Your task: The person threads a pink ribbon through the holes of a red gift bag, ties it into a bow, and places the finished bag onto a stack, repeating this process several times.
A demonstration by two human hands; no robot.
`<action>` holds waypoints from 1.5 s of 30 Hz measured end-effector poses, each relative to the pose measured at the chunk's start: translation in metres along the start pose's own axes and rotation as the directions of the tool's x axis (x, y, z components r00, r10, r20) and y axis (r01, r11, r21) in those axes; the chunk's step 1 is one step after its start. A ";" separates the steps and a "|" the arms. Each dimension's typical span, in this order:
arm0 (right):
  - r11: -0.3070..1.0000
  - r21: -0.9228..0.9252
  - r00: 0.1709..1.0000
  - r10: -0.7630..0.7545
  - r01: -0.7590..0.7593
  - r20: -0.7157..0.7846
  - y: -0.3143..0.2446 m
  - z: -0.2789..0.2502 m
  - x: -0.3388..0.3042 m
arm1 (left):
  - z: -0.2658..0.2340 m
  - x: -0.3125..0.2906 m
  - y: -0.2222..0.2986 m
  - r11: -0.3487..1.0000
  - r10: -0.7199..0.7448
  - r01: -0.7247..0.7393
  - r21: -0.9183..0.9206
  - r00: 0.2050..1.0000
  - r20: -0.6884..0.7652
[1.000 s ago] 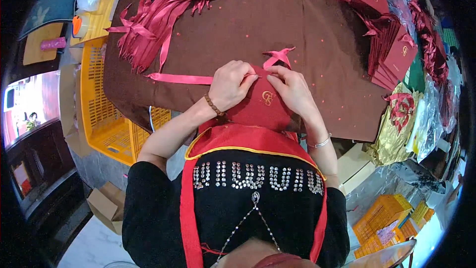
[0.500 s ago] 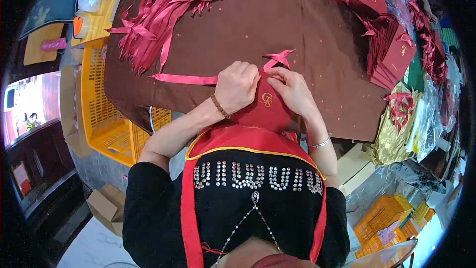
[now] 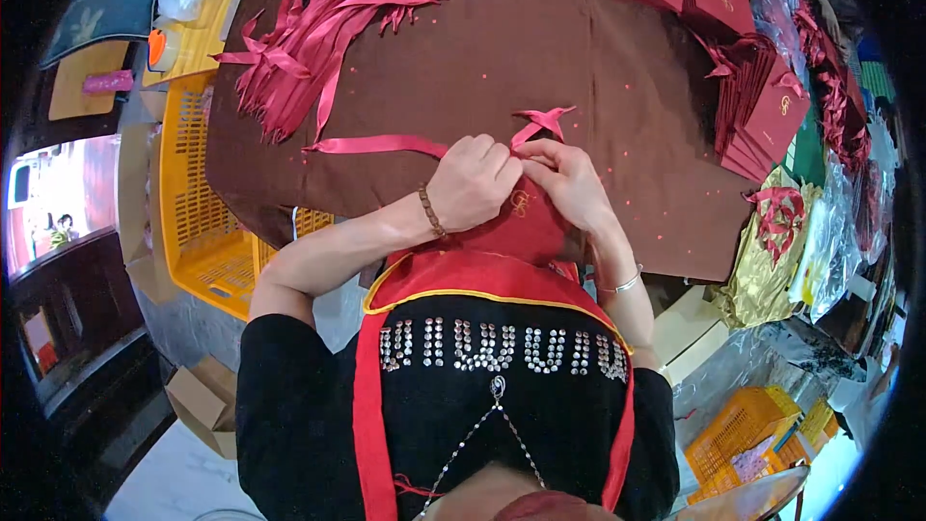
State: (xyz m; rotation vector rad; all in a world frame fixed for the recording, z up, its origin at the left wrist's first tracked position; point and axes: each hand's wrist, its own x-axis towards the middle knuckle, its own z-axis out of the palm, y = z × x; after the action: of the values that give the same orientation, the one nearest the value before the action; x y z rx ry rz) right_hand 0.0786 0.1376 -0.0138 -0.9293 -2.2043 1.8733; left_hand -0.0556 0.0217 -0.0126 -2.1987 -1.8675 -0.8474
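A dark red paper gift bag (image 3: pixel 518 224) with a gold emblem lies at the table's near edge, against my apron. My left hand (image 3: pixel 473 185) is closed in a fist over the bag's upper left, on a pink-red ribbon (image 3: pixel 378 143) that trails out to the left across the cloth. Thumb and fingers of my right hand (image 3: pixel 571 185) pinch the ribbon at the bag's top edge, close beside the left fingertips. Beyond them, a ribbon end (image 3: pixel 543 123) sticks up in a folded loop. What lies under the fingers is hidden.
A heap of pink-red ribbons (image 3: pixel 318 34) lies at the far left of the brown tablecloth (image 3: pixel 511 19). Stacked red bags (image 3: pixel 762 111) stand at the right, by a gold foil package (image 3: pixel 769 265). A yellow plastic crate (image 3: pixel 193 217) sits left of the table; cardboard boxes stand on the floor.
My left hand has shifted right, up against the right hand. The ribbon trailing left has been drawn along and now bows slightly upward.
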 end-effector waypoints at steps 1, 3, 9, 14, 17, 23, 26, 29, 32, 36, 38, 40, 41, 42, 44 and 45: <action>1.000 -0.018 1.000 0.017 -0.017 0.004 -0.007 0.000 -0.002 | 0.002 -0.001 0.000 1.000 0.000 0.000 0.013 1.000 -0.002; 0.999 -0.013 0.998 0.041 -0.040 0.041 -0.010 -0.002 -0.002 | 0.003 -0.004 -0.006 1.000 -0.008 0.009 -0.016 0.999 0.048; 0.995 -0.094 0.999 -0.025 0.028 0.033 -0.002 -0.001 -0.002 | -0.006 0.003 -0.028 0.983 -0.096 0.110 -0.145 0.990 0.105; 0.997 -0.069 0.998 -0.018 0.023 0.066 -0.016 0.000 -0.005 | -0.012 0.012 -0.048 0.684 -0.271 0.459 -0.567 0.881 0.387; 0.994 -0.101 0.998 -0.029 0.035 0.061 -0.023 0.000 -0.009 | -0.014 0.013 -0.052 0.622 -0.249 0.518 -0.587 0.842 0.479; 0.934 -0.358 0.999 -0.034 0.017 -0.041 -0.036 0.009 -0.015 | -0.016 0.025 -0.078 0.344 -0.142 0.678 -0.649 0.721 0.678; 0.898 -0.439 0.994 -0.074 0.031 -0.081 -0.044 0.016 -0.015 | -0.015 0.035 -0.083 0.599 0.230 0.285 -0.748 0.834 0.502; 0.890 -0.446 0.989 -0.136 0.098 -0.053 -0.044 0.019 -0.017 | -0.010 0.043 -0.088 0.460 0.349 0.545 -0.701 0.615 0.707; 0.824 -0.518 0.955 -0.294 0.230 -0.043 -0.040 0.024 -0.023 | 0.006 0.044 -0.093 0.505 0.449 0.559 -0.657 0.480 0.753; 0.781 -0.565 0.924 -0.374 0.266 -0.081 -0.034 0.027 -0.025 | 0.012 0.040 -0.092 0.368 0.498 0.730 -0.576 0.368 0.785; 0.796 -0.534 0.917 -0.388 0.285 -0.090 -0.033 0.027 -0.024 | 0.006 0.039 -0.088 0.283 0.454 0.780 -0.558 0.403 0.795; 0.809 -0.502 0.910 -0.404 0.307 -0.096 -0.033 0.026 -0.024 | 0.001 0.037 -0.079 0.193 0.402 0.821 -0.537 0.433 0.807; 0.805 -0.515 0.917 -0.390 0.295 -0.084 -0.034 0.024 -0.024 | 0.000 0.036 -0.074 0.149 0.341 0.814 -0.561 0.490 0.802; 0.800 -0.528 0.924 -0.376 0.285 -0.073 -0.034 0.023 -0.024 | 0.000 0.036 -0.072 0.106 0.274 0.804 -0.585 0.542 0.794; 0.820 -0.513 0.935 -0.344 0.254 -0.086 -0.031 0.021 -0.022 | 0.010 0.031 -0.073 0.139 0.213 0.776 -0.615 0.583 0.784; 0.838 -0.500 0.945 -0.310 0.221 -0.102 -0.030 0.021 -0.021 | 0.010 0.031 -0.073 0.156 0.068 0.787 -0.597 0.594 0.802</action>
State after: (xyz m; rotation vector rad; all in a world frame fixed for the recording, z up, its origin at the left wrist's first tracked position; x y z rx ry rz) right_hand 0.0746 0.1075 0.0155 -0.7549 -2.5731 1.0873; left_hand -0.1186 0.0690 -0.0244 -2.9606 -2.9982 -1.9748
